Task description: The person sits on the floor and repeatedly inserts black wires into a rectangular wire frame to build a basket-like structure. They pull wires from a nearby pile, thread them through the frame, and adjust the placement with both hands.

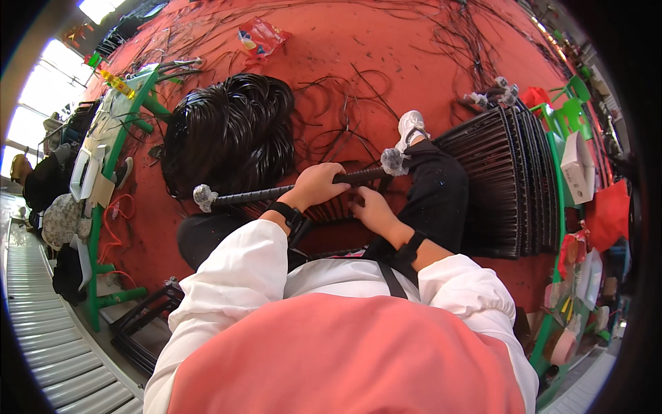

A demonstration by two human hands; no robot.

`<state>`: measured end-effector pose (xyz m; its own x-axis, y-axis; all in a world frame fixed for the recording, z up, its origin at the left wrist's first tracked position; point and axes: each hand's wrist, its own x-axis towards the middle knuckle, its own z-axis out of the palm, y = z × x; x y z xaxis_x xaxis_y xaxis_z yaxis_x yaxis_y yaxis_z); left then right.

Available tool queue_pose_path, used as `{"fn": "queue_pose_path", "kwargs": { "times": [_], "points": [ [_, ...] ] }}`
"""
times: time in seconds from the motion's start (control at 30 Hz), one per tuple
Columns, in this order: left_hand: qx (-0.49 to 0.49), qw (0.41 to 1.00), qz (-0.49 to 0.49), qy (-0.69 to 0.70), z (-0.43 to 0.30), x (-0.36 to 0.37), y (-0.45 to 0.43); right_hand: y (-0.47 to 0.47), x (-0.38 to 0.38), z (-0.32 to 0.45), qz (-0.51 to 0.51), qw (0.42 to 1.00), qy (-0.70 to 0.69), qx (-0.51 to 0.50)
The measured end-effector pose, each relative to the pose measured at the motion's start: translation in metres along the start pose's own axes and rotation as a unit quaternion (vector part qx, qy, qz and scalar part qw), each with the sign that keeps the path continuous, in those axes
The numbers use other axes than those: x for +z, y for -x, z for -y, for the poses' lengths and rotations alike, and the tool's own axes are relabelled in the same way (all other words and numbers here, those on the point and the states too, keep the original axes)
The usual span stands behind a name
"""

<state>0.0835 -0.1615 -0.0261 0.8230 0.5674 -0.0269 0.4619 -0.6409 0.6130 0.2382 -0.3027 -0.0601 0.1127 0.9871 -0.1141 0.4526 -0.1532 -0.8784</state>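
Observation:
Across my lap lies a frame bar wrapped in dark strip (253,195), its two ends covered in clear plastic wrap. Dark strands run from the bar towards my body. My left hand (319,185) lies over the middle of the bar, fingers curled on it. Just below the bar, my right hand (376,209) is bent at the strands, thumb and fingers close together; whether they pinch a strand is too small to tell. Beyond the bar, to the left, sits a large heap of glossy black strips (232,124).
Stacked woven black frames (509,181) stand at the right, beside a green-edged table (557,191). Another green-edged table (115,150) is at the left, next to a roller conveyor (62,331). Loose strips (344,127) and a red plastic bag (261,37) lie on the red floor.

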Motion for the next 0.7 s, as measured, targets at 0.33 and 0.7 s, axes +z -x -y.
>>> {"fn": "queue_pose_path", "kwargs": {
  "times": [0.33, 0.7],
  "points": [
    [-0.037, 0.998, 0.025, 0.046, 0.005, -0.011, -0.014, -0.001, 0.008, -0.013, 0.029, 0.993, -0.103, 0.043],
    [-0.073, 0.984, 0.056, 0.151, 0.032, -0.003, -0.027, -0.01, 0.014, -0.01, 0.068, 0.969, -0.222, 0.088]
  ]
}}
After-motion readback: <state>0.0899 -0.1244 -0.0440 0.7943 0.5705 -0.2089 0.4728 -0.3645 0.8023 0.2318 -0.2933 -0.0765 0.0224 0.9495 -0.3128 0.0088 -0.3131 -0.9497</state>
